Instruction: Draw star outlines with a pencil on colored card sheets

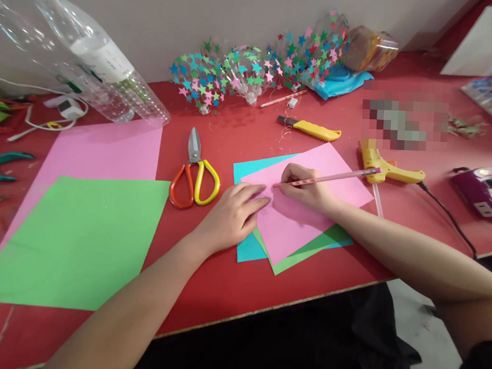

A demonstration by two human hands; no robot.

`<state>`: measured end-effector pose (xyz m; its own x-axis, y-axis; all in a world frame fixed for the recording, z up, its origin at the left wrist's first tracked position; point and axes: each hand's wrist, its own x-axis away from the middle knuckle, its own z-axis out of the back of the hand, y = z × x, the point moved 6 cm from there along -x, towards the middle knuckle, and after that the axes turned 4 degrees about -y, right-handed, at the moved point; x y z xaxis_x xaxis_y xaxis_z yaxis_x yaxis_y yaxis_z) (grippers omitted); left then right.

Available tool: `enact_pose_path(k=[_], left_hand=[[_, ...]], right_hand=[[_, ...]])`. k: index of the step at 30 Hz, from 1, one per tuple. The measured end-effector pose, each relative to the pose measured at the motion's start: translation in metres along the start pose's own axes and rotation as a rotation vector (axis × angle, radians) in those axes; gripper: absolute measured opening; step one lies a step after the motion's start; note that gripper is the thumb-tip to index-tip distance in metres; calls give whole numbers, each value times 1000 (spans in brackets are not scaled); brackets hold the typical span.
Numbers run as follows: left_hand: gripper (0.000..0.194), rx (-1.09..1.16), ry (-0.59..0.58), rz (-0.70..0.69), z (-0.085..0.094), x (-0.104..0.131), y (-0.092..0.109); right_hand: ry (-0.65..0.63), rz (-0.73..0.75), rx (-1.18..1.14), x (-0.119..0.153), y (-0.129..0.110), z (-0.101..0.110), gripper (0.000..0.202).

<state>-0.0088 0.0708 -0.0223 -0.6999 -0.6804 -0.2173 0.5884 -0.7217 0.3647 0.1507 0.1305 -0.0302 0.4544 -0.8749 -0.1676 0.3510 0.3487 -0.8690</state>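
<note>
My right hand (305, 188) is closed round a pink patterned pencil (331, 178), whose tip touches the pink sheet (293, 224). Faint drawn marks show on that sheet between my hands. Flat on its left edge lies my left hand (239, 211), fingers spread and holding nothing. Under the pink sheet, green paper (287, 263) and blue paper (249, 250) stick out at angles. Scissors (194, 168) with one red and one yellow handle lie left of the papers, blades pointing away. A yellow cutter (313, 130) rests behind them.
Large green (80, 237) and pink (121, 152) sheets lie left. Plastic bottles (108, 64) lean at the back left, near star-covered clear plastic pieces (251, 70). A yellow glue gun (393, 170) with a black cord and a purple socket box (480, 192) are on the right.
</note>
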Motion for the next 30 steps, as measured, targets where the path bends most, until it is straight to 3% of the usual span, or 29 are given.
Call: enact_pose_path(k=[9,30], left_hand=[[35,-6,-3,4,0,0,0],[37,21,-3,20,0,1,-2]], right_hand=[[50,-28,10,0,0,1,10],[13,-37,22,0,0,2,18]])
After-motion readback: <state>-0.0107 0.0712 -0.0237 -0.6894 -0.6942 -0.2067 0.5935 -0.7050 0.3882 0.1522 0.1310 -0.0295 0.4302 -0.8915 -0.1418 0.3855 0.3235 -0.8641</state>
